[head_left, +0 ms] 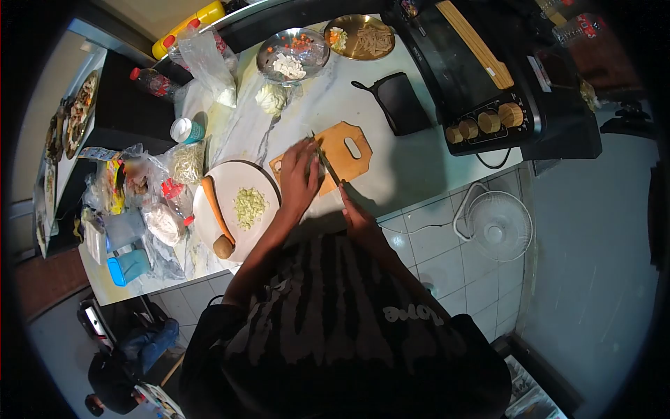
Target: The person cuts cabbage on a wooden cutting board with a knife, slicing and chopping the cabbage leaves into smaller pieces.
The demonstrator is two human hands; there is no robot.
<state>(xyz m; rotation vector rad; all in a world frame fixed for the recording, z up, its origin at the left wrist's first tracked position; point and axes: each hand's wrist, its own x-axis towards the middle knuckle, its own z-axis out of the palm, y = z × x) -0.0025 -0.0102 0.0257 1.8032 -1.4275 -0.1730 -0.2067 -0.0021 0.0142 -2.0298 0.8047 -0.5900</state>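
My right hand (356, 211) is closed round the handle of a kitchen knife (328, 162). The dark blade slants across a wooden cutting board (357, 164) with a slot in it. On the board's left part, my left hand (300, 174) presses down beside the blade, fingers together and bent. Whatever lies under those fingers is hidden, though a small pale bit shows at the board's left edge. Just left of the board is a large white plate (262, 185). It bears a heap of chopped pale green vegetable (250, 207), a carrot (217, 207) and a round brown item (224, 246).
A metal bowl (264, 64) and a metal plate (349, 52) with cut food stand at the back, near a cabbage piece (271, 99). A black square pan (403, 103) lies by the black oven (481, 105). Bags and bottles crowd the left. Behind sits another person (115, 380).
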